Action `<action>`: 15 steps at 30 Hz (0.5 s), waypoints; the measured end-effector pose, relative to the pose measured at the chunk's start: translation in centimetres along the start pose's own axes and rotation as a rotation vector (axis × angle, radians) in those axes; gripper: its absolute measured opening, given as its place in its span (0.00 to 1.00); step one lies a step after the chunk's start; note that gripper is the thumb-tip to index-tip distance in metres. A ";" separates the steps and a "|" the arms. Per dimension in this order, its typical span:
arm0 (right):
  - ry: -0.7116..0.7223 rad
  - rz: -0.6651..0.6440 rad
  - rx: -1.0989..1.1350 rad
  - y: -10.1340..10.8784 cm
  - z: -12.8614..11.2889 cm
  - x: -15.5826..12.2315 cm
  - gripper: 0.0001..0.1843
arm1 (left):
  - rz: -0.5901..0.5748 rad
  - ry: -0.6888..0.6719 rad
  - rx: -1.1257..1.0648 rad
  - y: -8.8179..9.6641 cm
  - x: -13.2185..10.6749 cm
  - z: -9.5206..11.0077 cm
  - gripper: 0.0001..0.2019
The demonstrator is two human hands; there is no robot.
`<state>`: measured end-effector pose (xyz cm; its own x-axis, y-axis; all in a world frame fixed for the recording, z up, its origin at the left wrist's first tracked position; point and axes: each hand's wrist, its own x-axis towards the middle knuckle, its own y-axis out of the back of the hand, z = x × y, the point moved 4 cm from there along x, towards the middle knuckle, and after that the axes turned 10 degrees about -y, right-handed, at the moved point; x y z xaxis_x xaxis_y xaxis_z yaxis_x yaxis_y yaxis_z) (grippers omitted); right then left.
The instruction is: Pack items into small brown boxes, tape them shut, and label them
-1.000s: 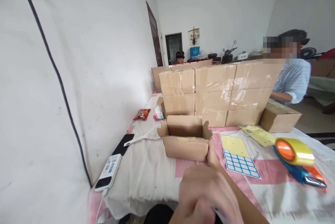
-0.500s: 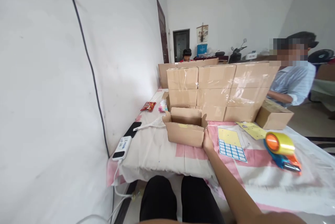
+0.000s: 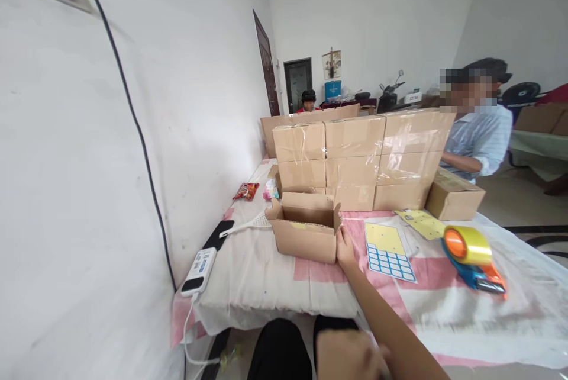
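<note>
A small open-topped cardboard box point(image 3: 306, 244) rests on the cloth, its end flaps standing up. My right hand point(image 3: 347, 250) grips its right end near the front corner; the fingers behind that end are partly hidden. At the bottom edge my left hand point(image 3: 375, 362) is smeared by motion, beside or on a blurred tan shape point(image 3: 339, 356) that looks like cardboard; whether it is held, I cannot tell. Right of the box lies a sheet of blue-edged labels point(image 3: 390, 261) with a bare yellow part. Farther right is a tape dispenser point(image 3: 477, 279) with a yellow tape roll point(image 3: 479, 247).
Taped cardboard boxes point(image 3: 355, 143) form a wall behind, with a single box point(image 3: 457, 196) at its right. A yellow sheet point(image 3: 421, 224), white fly swatter point(image 3: 251, 224), red packet point(image 3: 246, 191) and white charging device point(image 3: 199, 270) lie around. Beyond are two people point(image 3: 483, 131), point(image 3: 307, 102).
The view has shifted, with things sitting lower and farther left. A blurred tan shape and my left hand have come in at the bottom. My right hand stays on the box.
</note>
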<state>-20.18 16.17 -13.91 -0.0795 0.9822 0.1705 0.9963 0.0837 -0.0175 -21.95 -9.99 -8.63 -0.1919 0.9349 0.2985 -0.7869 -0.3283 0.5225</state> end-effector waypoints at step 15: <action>-0.204 0.085 -0.207 0.3 3.6 0.0 0.35 | 0.271 0.369 0.468 24.5 38.4 -23.7 0.35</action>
<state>-20.00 16.84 -17.42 0.0211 0.9995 -0.0245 0.9833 -0.0163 0.1815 -62.53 21.01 -3.27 -0.6017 0.7684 0.2180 -0.3604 -0.5048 0.7844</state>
